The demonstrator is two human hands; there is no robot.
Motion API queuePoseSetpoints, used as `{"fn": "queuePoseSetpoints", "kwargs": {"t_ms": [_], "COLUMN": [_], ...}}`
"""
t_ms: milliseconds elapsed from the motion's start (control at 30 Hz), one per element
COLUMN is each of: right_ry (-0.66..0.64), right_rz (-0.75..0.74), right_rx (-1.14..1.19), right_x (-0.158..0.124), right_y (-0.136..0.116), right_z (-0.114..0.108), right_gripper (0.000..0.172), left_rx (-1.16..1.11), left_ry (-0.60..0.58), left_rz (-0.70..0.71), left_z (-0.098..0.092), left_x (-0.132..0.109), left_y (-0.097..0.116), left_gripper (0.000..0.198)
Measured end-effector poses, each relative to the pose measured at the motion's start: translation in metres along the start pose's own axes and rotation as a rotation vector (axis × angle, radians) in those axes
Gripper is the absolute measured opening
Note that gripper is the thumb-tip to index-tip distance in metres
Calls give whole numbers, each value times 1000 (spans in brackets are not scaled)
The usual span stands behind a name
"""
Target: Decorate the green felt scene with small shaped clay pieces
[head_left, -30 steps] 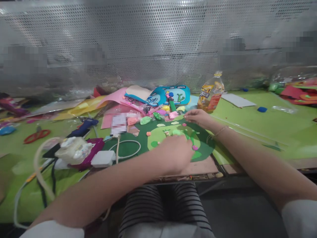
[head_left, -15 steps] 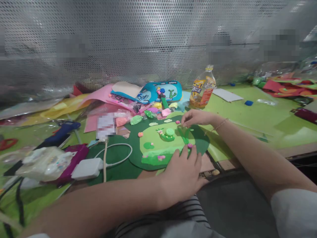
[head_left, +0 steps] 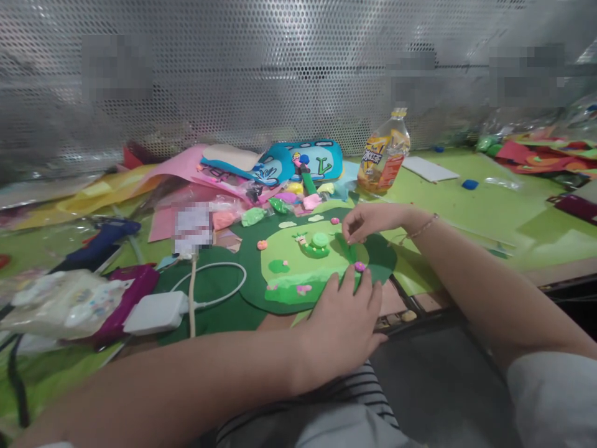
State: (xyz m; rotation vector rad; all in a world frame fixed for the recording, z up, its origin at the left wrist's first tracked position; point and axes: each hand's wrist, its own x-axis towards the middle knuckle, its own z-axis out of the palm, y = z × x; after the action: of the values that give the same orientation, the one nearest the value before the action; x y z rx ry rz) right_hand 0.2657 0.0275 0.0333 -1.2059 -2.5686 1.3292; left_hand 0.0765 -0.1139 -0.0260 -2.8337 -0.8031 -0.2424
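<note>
Since half a second ago, our left hand [head_left: 342,330] has slid slightly further onto the near edge of the felt pond board [head_left: 308,264], and our view has tipped down a little; a second ago this hand was up over the middle of the board.

We take the board as our landmark. It lies flat at the near edge of the surface [head_left: 466,211], a dark green oval with a lighter green patch on it. On that patch already sit a green clay frog [head_left: 317,244], a small lily pad [head_left: 278,266], a grass strip with pink flowers [head_left: 298,290] and a few pink dots, so we judge the decorating well along. Our right hand [head_left: 368,221] rests at the board's far right, fingers pinched together on a thin green stem piece [head_left: 346,249], which looks as if it is not yet settled. Our left hand lies with fingers spread flat, holding nothing, pressing the board's near rim beside a pink flower [head_left: 359,266].

Beyond the board lie coloured clay lumps [head_left: 280,205] and a juice bottle [head_left: 383,154]; to its left, a white charger [head_left: 156,313].
</note>
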Motion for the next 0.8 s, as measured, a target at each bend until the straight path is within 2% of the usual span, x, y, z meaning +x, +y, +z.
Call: {"fn": "queuePoseSetpoints", "kwargs": {"t_ms": [233, 567, 800], "right_ry": [40, -76, -111], "right_rz": [-12, -14, -10], "right_rx": [-42, -113, -116], "right_x": [4, 5, 5], "right_y": [-7, -18, -21], "right_z": [7, 16, 17], "right_gripper": [24, 16, 15], "left_rx": [14, -6, 3], "left_ry": [9, -23, -20], "left_rz": [-3, -22, -18], "left_z": [0, -1, -1], "left_x": [-1, -1, -1], "left_y": [0, 2, 3], "left_gripper": [68, 68, 67]}}
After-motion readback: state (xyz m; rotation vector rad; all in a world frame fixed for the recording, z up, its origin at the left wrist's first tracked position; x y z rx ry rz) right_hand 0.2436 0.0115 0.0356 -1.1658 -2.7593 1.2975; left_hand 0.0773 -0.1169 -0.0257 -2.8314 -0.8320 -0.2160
